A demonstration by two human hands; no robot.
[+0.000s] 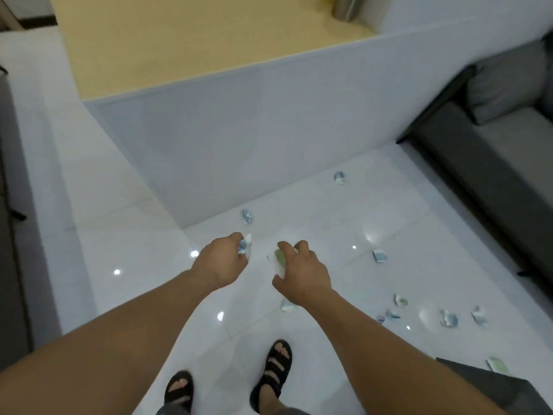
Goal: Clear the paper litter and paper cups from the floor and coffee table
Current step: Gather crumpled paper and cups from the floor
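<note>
— Both grips are out over the glossy white tiled floor (119, 244). What is in the left hand (223, 259)?

— Its fingers are curled tight on a crumpled white-and-blue paper scrap (244, 247), which sticks out past the knuckles.

— And the right hand (302, 271)?

— Closed on a folded pale green-and-white paper piece (279, 260), pinched under the thumb and fingers. The two grips are near each other but apart.

— Where is the rest of the litter?

— One blue-white crumpled wad (247, 216) lies on the floor just beyond the left grip, close to the white side panel of the tabletop (254, 130). Another wad (339, 177) sits farther ahead of the right grip. A small folded scrap (379, 255) lies to the right of the right grip, and one more scrap (288, 307) shows just under the right wrist. A scatter of small scraps (449, 319) is well off to the right, nearer the grey sofa (493, 151).

— Anything below the grips?

— Two feet in black strapped sandals (273, 369) stand on the tiles.
</note>
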